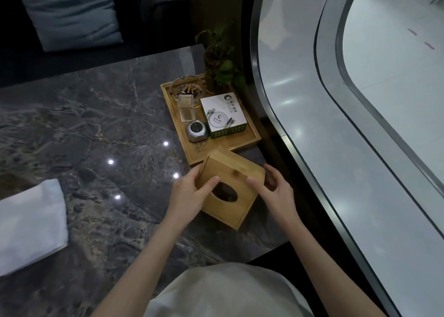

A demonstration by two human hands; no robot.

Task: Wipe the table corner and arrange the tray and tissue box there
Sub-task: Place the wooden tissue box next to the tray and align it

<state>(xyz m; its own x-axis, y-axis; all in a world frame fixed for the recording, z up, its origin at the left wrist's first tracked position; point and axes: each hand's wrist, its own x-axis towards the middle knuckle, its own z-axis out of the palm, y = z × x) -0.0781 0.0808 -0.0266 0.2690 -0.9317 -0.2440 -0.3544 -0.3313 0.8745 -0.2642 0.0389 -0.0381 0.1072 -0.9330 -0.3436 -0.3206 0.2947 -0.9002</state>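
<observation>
A bamboo tissue box with an oval opening on top sits on the dark marble table, just in front of the wooden tray. My left hand grips its left side, thumb on the top. My right hand holds its right side, fingers on the top and edge. The box lies turned at an angle to the tray, its far corner touching or overlapping the tray's near rim. The tray stands in the table's far right corner. A folded white cloth lies on the table at the left edge.
On the tray stand a glass ashtray with cigarette butts, a clear holder, a silver device, a white and green box and a potted plant. A curved glass railing borders the table's right side. A sofa cushion lies beyond.
</observation>
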